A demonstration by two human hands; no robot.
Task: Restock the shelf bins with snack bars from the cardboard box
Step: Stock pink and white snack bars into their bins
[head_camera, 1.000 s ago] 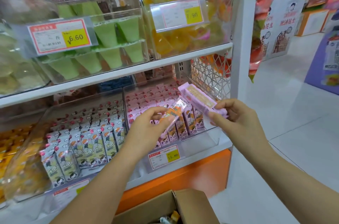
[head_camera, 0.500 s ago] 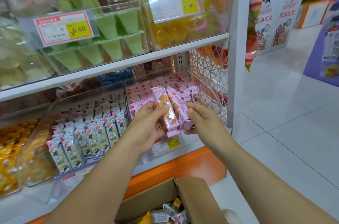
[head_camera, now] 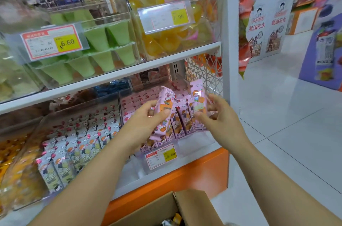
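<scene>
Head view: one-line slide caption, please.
Left hand and right hand each hold a pink snack bar at the bin; cardboard box below.

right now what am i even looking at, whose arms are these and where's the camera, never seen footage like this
No machine here: these are a person's two bare arms, filmed by one wide-angle camera worn on the head, looking forward and down. The left hand grips a pink wrapped snack bar; the right hand pinches a second pink bar. Both are at a clear plastic shelf bin that holds rows of similar pink bars. At the bottom edge is an open brown cardboard box.
</scene>
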